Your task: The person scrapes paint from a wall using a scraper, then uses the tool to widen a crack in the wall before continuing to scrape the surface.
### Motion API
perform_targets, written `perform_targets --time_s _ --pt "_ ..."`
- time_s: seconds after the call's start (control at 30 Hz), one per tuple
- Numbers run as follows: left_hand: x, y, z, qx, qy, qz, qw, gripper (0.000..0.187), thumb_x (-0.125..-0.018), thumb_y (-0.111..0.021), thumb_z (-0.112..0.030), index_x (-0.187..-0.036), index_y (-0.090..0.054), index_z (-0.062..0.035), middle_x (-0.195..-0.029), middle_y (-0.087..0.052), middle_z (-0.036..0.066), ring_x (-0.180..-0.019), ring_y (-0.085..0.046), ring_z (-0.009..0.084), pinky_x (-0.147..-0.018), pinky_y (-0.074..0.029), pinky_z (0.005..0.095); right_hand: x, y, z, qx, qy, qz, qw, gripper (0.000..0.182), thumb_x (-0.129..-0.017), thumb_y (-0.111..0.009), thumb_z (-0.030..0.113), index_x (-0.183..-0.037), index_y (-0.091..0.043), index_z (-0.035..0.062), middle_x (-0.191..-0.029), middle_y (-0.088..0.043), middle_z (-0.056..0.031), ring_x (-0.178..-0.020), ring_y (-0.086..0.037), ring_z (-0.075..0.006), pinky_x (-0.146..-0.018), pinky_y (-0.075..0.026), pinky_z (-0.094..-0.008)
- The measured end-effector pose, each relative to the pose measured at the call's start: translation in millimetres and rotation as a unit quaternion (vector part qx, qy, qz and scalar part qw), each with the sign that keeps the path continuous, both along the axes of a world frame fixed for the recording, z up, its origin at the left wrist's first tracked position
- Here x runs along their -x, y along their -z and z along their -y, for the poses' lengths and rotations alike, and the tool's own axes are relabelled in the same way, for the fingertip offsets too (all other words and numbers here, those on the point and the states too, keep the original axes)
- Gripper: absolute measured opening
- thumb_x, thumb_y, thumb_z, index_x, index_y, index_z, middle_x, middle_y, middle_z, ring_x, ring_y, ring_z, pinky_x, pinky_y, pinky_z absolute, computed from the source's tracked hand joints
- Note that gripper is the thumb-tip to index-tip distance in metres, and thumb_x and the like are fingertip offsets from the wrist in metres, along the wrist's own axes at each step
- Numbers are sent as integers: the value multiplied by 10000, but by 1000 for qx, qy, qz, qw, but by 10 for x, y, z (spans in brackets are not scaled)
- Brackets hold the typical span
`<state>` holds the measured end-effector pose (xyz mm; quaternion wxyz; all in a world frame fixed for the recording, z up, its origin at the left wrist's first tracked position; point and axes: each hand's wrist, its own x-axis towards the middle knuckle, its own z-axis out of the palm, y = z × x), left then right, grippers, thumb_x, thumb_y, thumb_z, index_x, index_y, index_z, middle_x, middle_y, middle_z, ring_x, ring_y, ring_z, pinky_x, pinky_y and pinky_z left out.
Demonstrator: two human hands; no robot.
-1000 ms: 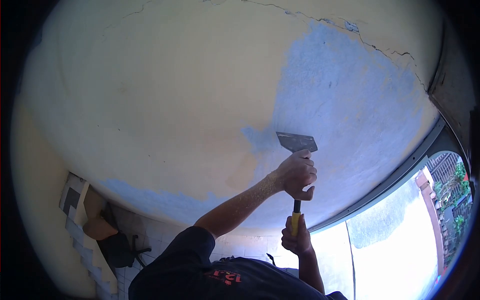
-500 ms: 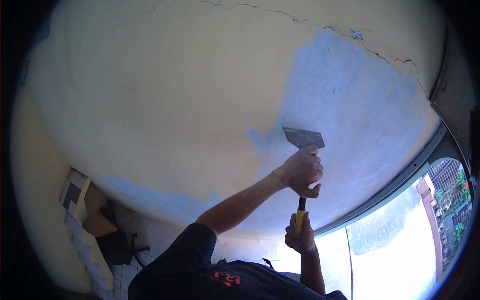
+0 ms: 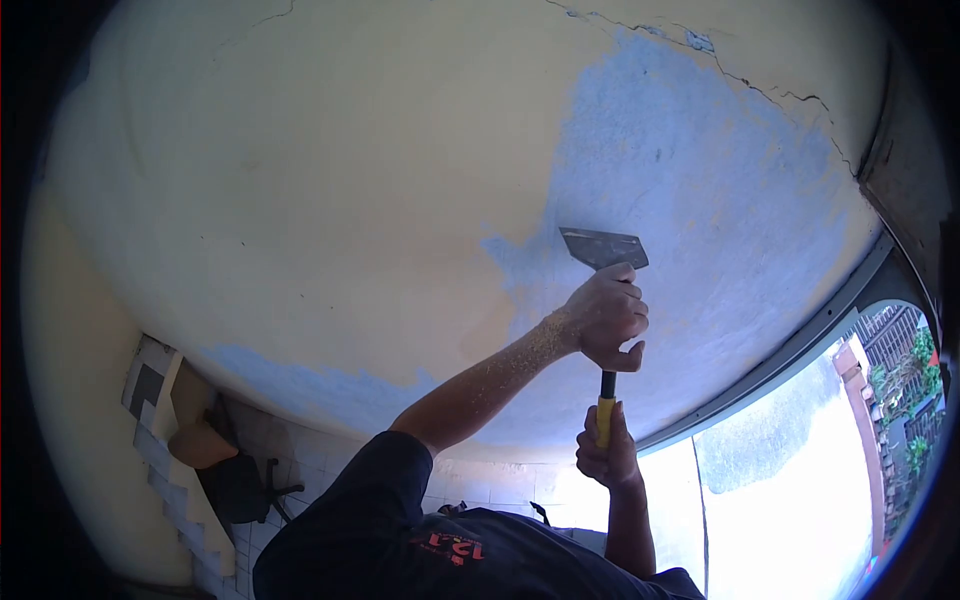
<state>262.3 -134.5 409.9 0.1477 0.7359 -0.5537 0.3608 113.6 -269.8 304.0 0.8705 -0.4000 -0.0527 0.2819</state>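
Note:
My left hand [image 3: 608,318] is wrapped around the upper shaft of a long-handled scraper, close under its blade, with the thumb sticking out to the right. Pale dust covers this hand and forearm. Lower down, my right hand [image 3: 607,447] grips the yellow and black handle. The wide, dark metal blade of the scraper [image 3: 606,248] lies against the wall [image 3: 380,200], on a bluish patch [image 3: 690,170] near its border with the cream paint. My left hand hides part of the shaft.
A crack [image 3: 745,82] runs across the upper wall. Another bluish strip [image 3: 300,385] lies along the wall's lower left. A black chair [image 3: 240,490] and stepped tiles [image 3: 165,450] are at lower left. On the right, a frame [image 3: 775,365] borders a bright opening with plants.
The scraper blade and my left hand sit slightly higher in the view, and my right hand has shifted a little right. The wall appears higher too as the view tilts.

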Motion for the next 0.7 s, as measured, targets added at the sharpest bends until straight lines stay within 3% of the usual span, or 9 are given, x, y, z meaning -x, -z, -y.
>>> perform_targets --time_s 0.17,0.27,0.33,0.7 --pt "-15 214 44 -11 -4 -20 1000 234 -581 -531 -337 -473 -469 -138 -500 -464 10 -504 -457 195 -688 -356 344 45 260 81 -28 -25 -21 999 508 -949 -268 612 -824 -403 139 -494 -277 51 -344 -219 -36 -308 -208 -193" --pt "12 285 63 -12 -2 -30 999 290 -639 -505 -356 -462 -488 -127 -479 -478 24 -475 -451 192 -668 -360 342 72 242 56 -12 -12 -24 1000 504 -951 -266 609 -828 -404 140 -494 -277 50 -346 -222 -35 -311 -208 -192" --pt "-8 242 54 -17 -1 -28 999 233 -580 -530 -334 -469 -464 -141 -493 -454 9 -501 -454 194 -686 -354 342 52 213 73 -7 -10 -24 1000 503 -951 -265 608 -827 -404 140 -494 -277 51 -345 -222 -35 -311 -207 -192" --pt "19 207 38 -1 -6 -23 1000 234 -576 -540 -334 -469 -467 -139 -491 -461 9 -494 -447 192 -687 -353 343 43 203 88 4 -9 -11 1000 501 -954 -267 602 -819 -408 140 -497 -280 52 -347 -222 -35 -310 -208 -190"
